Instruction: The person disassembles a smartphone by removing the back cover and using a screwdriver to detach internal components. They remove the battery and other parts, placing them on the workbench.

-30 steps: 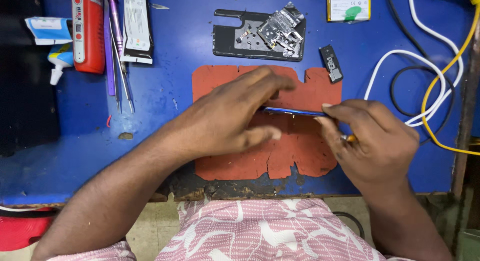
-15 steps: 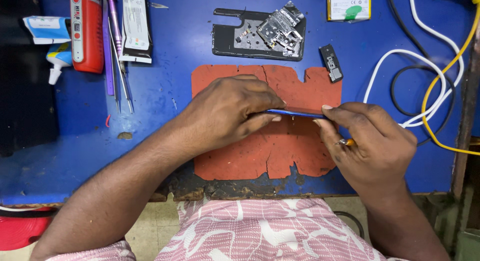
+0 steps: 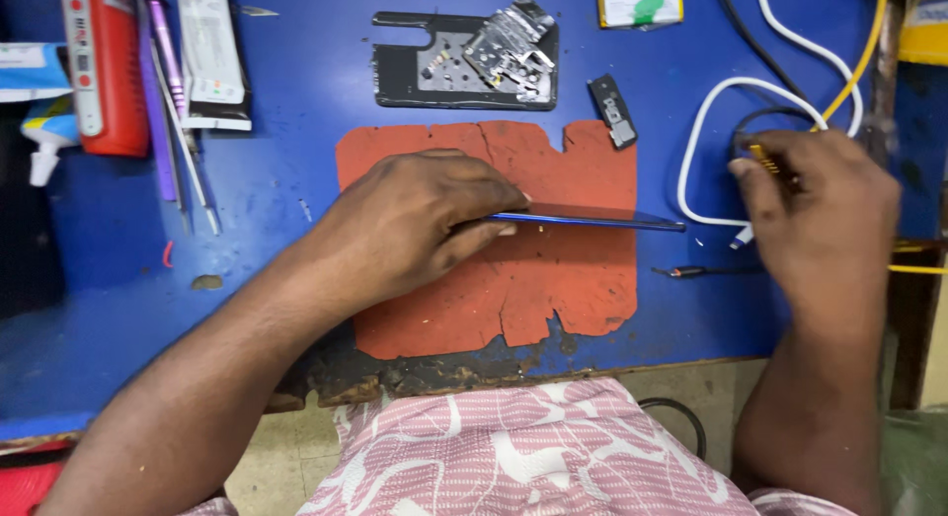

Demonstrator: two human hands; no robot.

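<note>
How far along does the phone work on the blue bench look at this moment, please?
Done: a black back panel with loose metal shields lies removed. In hand: the left hand holds the thin blue phone on edge over the red mat; the right hand grips a small tool by the white cable. Left: those parts remain unfitted.

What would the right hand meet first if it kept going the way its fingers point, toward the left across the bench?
Probably the white cable looped on the blue bench, just past the fingertips of the right hand. Further along that line sits the free end of the thin blue phone held edge-on by the left hand. Heights are unclear.
</note>
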